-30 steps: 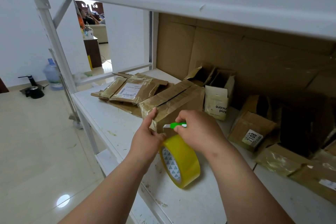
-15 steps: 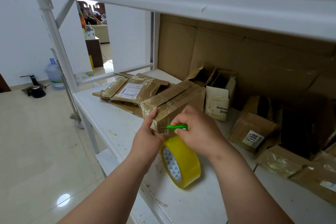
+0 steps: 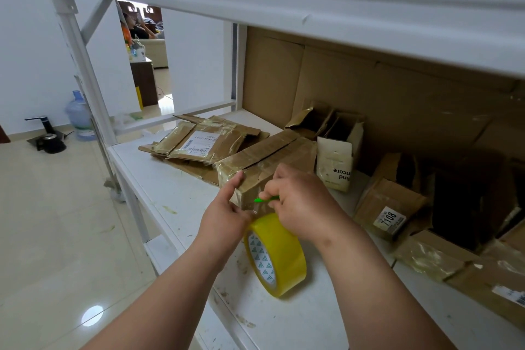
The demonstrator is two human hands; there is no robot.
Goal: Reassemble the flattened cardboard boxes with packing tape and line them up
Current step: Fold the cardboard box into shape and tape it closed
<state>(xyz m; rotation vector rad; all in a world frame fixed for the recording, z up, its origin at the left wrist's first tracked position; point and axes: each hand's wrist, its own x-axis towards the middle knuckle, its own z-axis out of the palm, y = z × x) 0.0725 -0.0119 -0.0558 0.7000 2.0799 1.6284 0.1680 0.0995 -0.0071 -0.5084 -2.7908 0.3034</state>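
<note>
The fingers [image 3: 273, 198] of the right hand [image 3: 305, 202] are curling around a small green-handled cutter [image 3: 266, 200], pinching it so that only the green tip is showing to the left of the knuckles. The fingers [image 3: 235, 182] of the left hand [image 3: 227, 212] are lying nearly straight, with the thumb extending up along the near corner of the cardboard box [image 3: 267, 162]; whether this hand is also holding a strip of tape cannot be determined, as the palm side is hidden.

The cardboard box is standing on the white shelf [image 3: 170, 185] directly beyond both sets of fingers, its near end face touching the left fingertips and sitting just beside the cutter tip. Its top flaps are closed and glossy clear tape is covering the near corner.

The roll of yellow packing tape [image 3: 277, 254] is standing on edge on the shelf just below the fingers, its upper rim touching the underside of both hands.

Beyond and to the left of the fingers, a stack of flattened cardboard boxes [image 3: 204, 142] is lying on the shelf, the top one bearing a white shipping label. Beyond and to the right, a small white carton [image 3: 336, 162] is standing upright with its top open, just beside the far end of the box. Further to the right of the fingers, a brown box labelled 7108 [image 3: 389, 207] is resting tilted, and more crumpled cardboard is lying along the shelf's right end.
</note>
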